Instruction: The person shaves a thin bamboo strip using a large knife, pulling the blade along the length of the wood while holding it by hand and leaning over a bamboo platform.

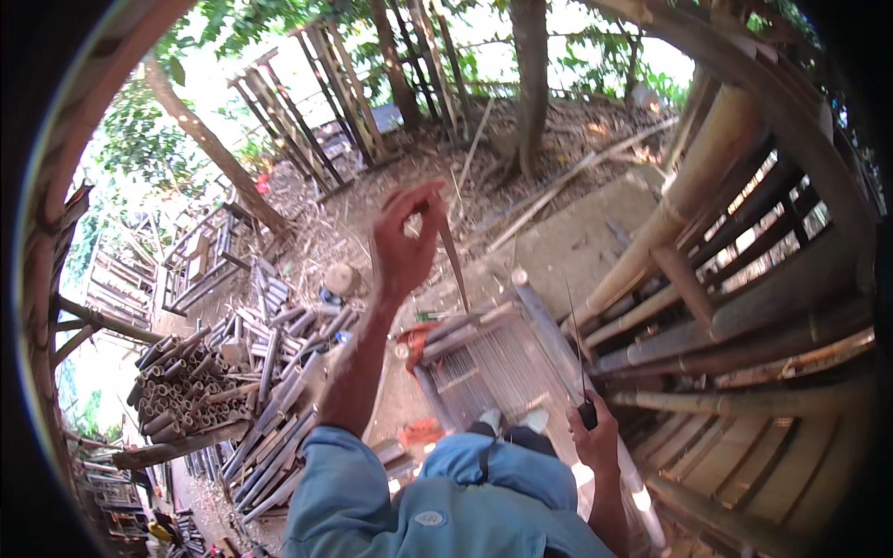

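Bamboo frame [744,232]: biggest thing here by far, thick poles and slats filling the whole right side; everything below is placed off this.
Cut bamboo pile [186,391]: stacked short tubes with the ends showing, way off to the left of the frame, with longer split lengths fanned out beside it.
Small rack [493,358]: a little bamboo grid thing lying on the dirt just left of the frame's lower poles, roughly between the two hands.
Blue sleeve [353,493]: covers the person's left upper arm, low down and left of the frame.
Left hand [405,237]: raised up high, left of the frame, fingers pinched shut round the top of a thin bamboo sliver.
Bamboo sliver [453,260]: hangs down from that pinch, pointed end toward the rack.
Right hand [595,432]: right up against the frame's lower poles, fist wrapped tight on a dark knife handle.
Knife [577,353]: skinny blade pointing up from the fist, crossing in front of the frame poles.
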A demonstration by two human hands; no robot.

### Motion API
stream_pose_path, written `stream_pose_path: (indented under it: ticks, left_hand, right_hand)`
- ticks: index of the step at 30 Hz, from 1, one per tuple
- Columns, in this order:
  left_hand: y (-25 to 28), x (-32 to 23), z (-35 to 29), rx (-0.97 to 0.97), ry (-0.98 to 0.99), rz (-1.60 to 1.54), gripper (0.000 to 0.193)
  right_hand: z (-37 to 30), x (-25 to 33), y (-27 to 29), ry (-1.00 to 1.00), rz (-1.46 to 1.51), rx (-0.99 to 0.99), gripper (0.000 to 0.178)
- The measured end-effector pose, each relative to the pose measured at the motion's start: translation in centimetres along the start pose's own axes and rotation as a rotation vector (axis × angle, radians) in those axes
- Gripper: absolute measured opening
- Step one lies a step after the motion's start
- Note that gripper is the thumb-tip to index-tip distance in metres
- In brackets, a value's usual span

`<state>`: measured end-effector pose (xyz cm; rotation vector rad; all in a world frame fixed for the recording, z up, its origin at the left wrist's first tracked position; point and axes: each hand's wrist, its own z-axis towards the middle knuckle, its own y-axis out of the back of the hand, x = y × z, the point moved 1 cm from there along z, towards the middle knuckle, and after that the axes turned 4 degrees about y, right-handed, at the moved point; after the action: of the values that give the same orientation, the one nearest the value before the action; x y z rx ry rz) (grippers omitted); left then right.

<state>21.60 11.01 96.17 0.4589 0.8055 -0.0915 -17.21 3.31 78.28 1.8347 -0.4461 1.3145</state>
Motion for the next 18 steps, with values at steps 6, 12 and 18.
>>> stream_pose_path:
  ticks: [6,12,18]
  left_hand:
    - [0.9,0.2,-2.3,-0.067,0.046,-0.09,0.027]
    - [1.6,-0.1,-3.4,-0.069,0.051,-0.134,0.032]
    - [3.4,0.8,-3.3,-0.007,0.049,-0.069,0.031]
  right_hand:
    - [6.0,11.2,0.8,0.53,-0.158,0.068,0.054]
    - [6.6,20.1,-0.2,0.316,0.188,0.331,0.049]
    - [8.2,23.8,-3.7,0.541,0.138,0.347,0.049]
